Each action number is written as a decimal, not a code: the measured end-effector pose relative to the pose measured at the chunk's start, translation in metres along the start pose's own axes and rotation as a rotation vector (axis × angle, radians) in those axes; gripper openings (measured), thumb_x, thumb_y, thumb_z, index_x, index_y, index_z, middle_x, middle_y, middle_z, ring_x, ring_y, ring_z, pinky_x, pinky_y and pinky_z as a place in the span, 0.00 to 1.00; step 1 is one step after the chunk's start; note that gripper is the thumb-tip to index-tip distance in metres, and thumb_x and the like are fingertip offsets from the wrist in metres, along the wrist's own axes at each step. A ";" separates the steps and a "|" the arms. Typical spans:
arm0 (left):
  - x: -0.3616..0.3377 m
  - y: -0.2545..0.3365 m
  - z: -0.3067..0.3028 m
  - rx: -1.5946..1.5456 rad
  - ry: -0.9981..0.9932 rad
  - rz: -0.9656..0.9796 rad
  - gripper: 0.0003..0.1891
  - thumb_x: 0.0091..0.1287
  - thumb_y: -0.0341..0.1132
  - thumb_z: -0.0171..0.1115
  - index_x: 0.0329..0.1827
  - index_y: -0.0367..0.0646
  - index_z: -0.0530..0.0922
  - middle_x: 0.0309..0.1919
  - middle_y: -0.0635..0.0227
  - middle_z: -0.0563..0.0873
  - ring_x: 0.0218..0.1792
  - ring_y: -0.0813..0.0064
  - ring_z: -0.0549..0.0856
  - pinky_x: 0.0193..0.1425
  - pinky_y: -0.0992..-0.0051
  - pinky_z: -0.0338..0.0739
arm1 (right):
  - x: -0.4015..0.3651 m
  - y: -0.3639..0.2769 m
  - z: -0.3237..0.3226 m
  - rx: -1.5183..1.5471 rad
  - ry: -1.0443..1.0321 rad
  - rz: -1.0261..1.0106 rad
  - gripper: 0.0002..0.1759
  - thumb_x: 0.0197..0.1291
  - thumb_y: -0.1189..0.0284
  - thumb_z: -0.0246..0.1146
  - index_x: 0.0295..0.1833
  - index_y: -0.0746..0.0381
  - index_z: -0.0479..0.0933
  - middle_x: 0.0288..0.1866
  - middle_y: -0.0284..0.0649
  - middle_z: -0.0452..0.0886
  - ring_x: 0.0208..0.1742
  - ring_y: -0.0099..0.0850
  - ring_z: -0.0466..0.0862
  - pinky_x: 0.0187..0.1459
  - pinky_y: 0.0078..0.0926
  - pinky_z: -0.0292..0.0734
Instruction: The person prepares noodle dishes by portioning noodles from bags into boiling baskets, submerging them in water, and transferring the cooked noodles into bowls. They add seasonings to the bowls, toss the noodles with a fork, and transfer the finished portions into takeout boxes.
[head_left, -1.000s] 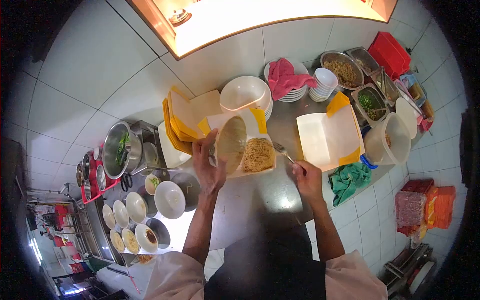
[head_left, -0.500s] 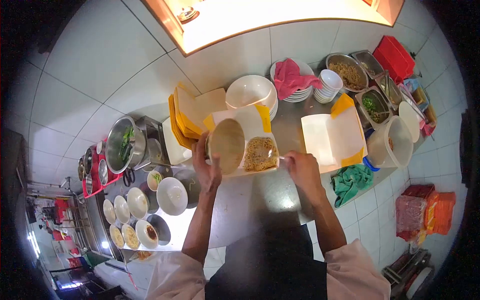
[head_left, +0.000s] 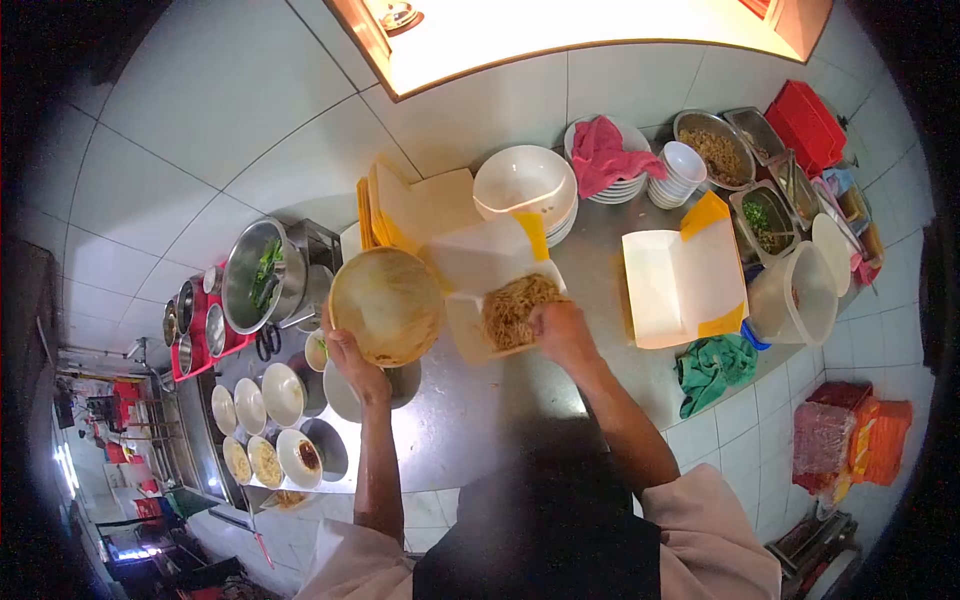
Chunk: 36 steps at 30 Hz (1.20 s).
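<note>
My left hand grips a bowl by its left side. The bowl is tilted toward me, and its pale inside carries brownish smears. To its right stands an open paper takeaway box with a raised lid and yellow outer side. Brown noodles lie in the right part of this box. My right hand is closed at the right edge of the noodles; whatever its fingers hold is hidden.
Another open takeaway box stands to the right, near a green cloth and a plastic tub. Stacked bowls and a pink cloth on plates are behind. Several small bowls sit left, below a steel bowl of greens.
The bowl has moved left, away from the noodles, and turned so its inside faces me. My right hand has come in over the noodles, which look looser now.
</note>
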<state>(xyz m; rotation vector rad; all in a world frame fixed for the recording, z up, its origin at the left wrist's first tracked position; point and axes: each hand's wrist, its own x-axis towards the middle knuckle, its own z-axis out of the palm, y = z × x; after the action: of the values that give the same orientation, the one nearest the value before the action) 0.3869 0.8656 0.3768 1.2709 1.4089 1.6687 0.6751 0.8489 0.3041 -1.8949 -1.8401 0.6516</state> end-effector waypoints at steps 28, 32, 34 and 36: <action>-0.021 -0.005 -0.004 -0.236 0.020 -0.098 0.42 0.68 0.68 0.44 0.67 0.35 0.64 0.60 0.58 0.72 0.61 0.65 0.72 0.66 0.65 0.66 | 0.003 0.021 -0.035 -0.102 -0.028 0.008 0.06 0.52 0.77 0.59 0.31 0.65 0.82 0.31 0.56 0.82 0.39 0.52 0.83 0.44 0.47 0.77; -0.020 0.012 0.000 -0.199 -0.009 -0.078 0.42 0.67 0.68 0.45 0.68 0.35 0.63 0.61 0.58 0.72 0.62 0.65 0.72 0.66 0.65 0.66 | 0.003 0.043 -0.011 0.098 -0.054 -0.084 0.06 0.51 0.77 0.60 0.30 0.64 0.82 0.31 0.54 0.82 0.39 0.51 0.83 0.44 0.46 0.78; -0.020 0.010 -0.002 -0.178 -0.003 -0.065 0.42 0.68 0.68 0.45 0.68 0.36 0.63 0.61 0.58 0.72 0.62 0.65 0.72 0.66 0.65 0.66 | 0.005 0.033 -0.012 -0.026 0.047 -0.029 0.05 0.49 0.76 0.60 0.28 0.63 0.82 0.30 0.53 0.82 0.37 0.51 0.83 0.42 0.47 0.78; -0.019 0.007 -0.006 -0.245 -0.033 -0.089 0.41 0.69 0.66 0.44 0.69 0.36 0.63 0.61 0.57 0.72 0.62 0.64 0.73 0.66 0.64 0.66 | 0.005 0.034 -0.012 0.018 -0.001 -0.058 0.05 0.49 0.76 0.60 0.28 0.63 0.81 0.29 0.53 0.82 0.36 0.51 0.83 0.41 0.47 0.78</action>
<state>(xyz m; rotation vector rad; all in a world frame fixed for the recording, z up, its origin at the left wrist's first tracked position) 0.3891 0.8443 0.3781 1.0778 1.1815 1.6925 0.7098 0.8527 0.2933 -1.8232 -1.8761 0.6470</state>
